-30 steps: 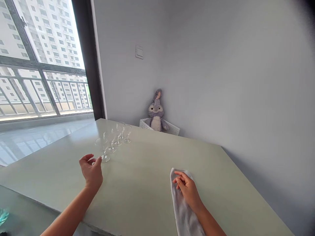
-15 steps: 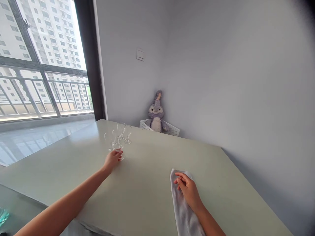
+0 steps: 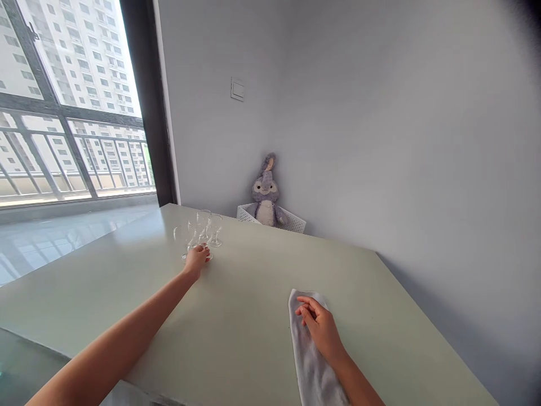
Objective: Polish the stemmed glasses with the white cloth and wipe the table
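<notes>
**Left hand (image 3: 195, 261) closed on the front one of the stemmed glasses (image 3: 203, 230); right hand (image 3: 319, 329) on a towel (image 3: 308, 361).**
Glasses stand upright in a tight huddle near the far edge of the pale green table (image 3: 262, 282), left of centre. Left fingers (image 3: 203, 252) curl round the front glass low down, its foot just showing past them. Right fingers (image 3: 305, 309) lie loosely parted on the towel's upper end, not gripping; the towel lies flat, well apart from the glasses. Beyond the table edge, a plush rabbit (image 3: 265, 197) sits in a white basket (image 3: 296, 225) against the wall, below and right of a light switch (image 3: 237, 89). Window (image 3: 76, 96) on the left.
</notes>
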The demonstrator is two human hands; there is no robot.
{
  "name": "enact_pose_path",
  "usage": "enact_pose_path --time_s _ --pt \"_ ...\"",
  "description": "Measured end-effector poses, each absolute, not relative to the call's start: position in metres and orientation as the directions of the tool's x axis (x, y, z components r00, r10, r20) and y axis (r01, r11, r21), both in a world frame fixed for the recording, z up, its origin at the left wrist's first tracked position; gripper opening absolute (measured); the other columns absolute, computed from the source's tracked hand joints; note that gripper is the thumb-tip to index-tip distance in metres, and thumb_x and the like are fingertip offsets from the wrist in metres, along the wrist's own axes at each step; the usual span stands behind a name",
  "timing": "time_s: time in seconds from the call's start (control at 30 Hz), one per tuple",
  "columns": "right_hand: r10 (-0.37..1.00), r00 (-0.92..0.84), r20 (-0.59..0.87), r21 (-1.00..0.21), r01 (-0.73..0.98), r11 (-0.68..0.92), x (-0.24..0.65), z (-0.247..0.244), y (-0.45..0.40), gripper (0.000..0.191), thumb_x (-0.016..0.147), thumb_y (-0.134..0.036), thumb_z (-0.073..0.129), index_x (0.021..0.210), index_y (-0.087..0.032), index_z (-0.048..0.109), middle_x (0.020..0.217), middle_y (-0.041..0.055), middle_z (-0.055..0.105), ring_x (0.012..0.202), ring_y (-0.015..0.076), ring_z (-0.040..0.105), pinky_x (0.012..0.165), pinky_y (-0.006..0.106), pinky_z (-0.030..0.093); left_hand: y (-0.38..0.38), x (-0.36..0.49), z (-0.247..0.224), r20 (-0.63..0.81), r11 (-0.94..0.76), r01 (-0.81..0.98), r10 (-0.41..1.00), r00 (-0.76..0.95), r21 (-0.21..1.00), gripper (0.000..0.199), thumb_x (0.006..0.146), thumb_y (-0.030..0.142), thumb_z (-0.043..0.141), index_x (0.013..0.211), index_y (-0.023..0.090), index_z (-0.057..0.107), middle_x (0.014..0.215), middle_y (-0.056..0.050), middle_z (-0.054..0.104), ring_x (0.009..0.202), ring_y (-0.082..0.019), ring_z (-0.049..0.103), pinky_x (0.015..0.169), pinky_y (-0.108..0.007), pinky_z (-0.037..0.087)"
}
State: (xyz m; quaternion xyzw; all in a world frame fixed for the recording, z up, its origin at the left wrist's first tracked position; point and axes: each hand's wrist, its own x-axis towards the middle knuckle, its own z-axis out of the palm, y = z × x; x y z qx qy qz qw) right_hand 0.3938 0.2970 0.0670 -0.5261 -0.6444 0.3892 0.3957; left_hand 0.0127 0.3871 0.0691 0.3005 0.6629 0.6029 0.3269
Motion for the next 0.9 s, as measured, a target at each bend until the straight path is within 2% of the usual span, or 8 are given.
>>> enact_pose_path --time_s 0.17,0.27,0.37,0.47,0.53,0.63,0.77,0.9 --pt "0.981 -0.143 0.128 -0.889 0.423 0.178 0.397 0.071 0.297 0.030 0.080 -0.038 0.045 0.099 -0.020 0.061 0.079 0.0043 0.065 0.061 0.0167 0.057 0.064 0.032 0.049 0.382 0.015 0.069 -0.068 0.072 -0.018 0.789 -0.611 0.997 0.017 0.055 0.022 0.062 0.071 0.017 0.059 0.077 -0.004 0.056 0.068 -0.014 0.055 0.062 -0.028 0.047" --pt "0.959 -0.184 0.214 -0.791 0.544 0.281 0.406 0.071 0.289 0.032 0.082 -0.038 0.044 0.101 -0.020 0.062 0.095 0.0082 0.065 0.083 0.0217 0.060 0.077 0.036 0.048 0.365 0.018 0.068 -0.059 0.060 -0.019 0.766 -0.640 0.998 0.032 0.058 0.024 0.060 0.090 0.020 0.059 0.089 -0.004 0.056 0.069 -0.013 0.055 0.064 -0.029 0.047" --pt "0.917 -0.344 0.203 -0.583 0.709 0.396 0.417 0.066 0.272 0.039 0.082 -0.041 0.045 0.113 -0.022 0.059 0.125 0.0081 0.052 0.117 0.0266 0.043 0.099 0.044 0.034 0.341 0.024 0.071 0.024 0.003 0.042 0.779 -0.627 0.999 0.042 0.062 0.026 0.057 0.103 0.025 0.057 0.086 -0.001 0.056 0.068 -0.013 0.054 0.065 -0.028 0.045" --pt "0.880 -0.469 0.071 -0.436 0.779 0.451 0.416 0.062 0.252 0.054 0.084 -0.046 0.042 0.132 -0.021 0.039 0.142 0.0057 0.026 0.131 0.0274 0.020 0.107 0.047 0.018 0.325 0.033 0.076 0.109 -0.056 0.109 0.812 -0.573 0.992 0.039 0.063 0.029 0.057 0.102 0.026 0.058 0.076 0.001 0.055 0.067 -0.013 0.053 0.064 -0.027 0.044" --pt "0.836 -0.548 0.022 -0.404 0.760 0.509 0.405 0.064 0.242 0.058 0.086 -0.046 0.037 0.137 -0.021 0.026 0.145 0.0049 0.014 0.133 0.0266 0.011 0.108 0.047 0.012 0.323 0.044 0.079 0.127 -0.064 0.131 0.823 -0.554 0.989 0.036 0.063 0.029 0.055 0.099 0.025 0.058 0.072 0.002 0.054 0.065 -0.013 0.051 0.063 -0.026 0.043" --pt "0.700 -0.714 -0.022 -0.417 0.643 0.642 0.374 0.076 0.237 0.062 0.085 -0.049 0.037 0.139 -0.025 0.018 0.146 0.0029 0.003 0.134 0.0277 0.001 0.108 0.048 0.006 0.328 0.068 0.076 0.131 -0.055 0.158 0.837 -0.530 0.986 0.033 0.063 0.027 0.052 0.096 0.024 0.057 0.066 0.003 0.052 0.062 -0.013 0.050 0.061 -0.026 0.042" --pt "0.551 -0.834 -0.028 -0.428 0.508 0.748 0.323 0.091 0.258 0.068 0.081 -0.057 0.040 0.139 -0.027 0.019 0.147 0.0038 -0.004 0.133 0.0309 -0.007 0.106 0.049 0.000 0.327 0.095 0.065 0.141 -0.039 0.231 0.884 -0.446 0.972 0.029 0.061 0.026 0.051 0.089 0.024 0.059 0.067 0.001 0.054 0.062 -0.015 0.052 0.060 -0.027 0.042" --pt "0.557 -0.830 -0.026 -0.353 0.529 0.772 0.285 0.087 0.313 0.068 0.081 -0.062 0.035 0.138 -0.028 0.021 0.148 0.0051 -0.003 0.133 0.0328 -0.004 0.105 0.051 0.002 0.321 0.098 0.061 0.118 -0.027 0.243 0.921 -0.370 0.970 0.025 0.059 0.028 0.053 0.083 0.024 0.060 0.068 0.000 0.057 0.062 -0.017 0.053 0.060 -0.028 0.042"
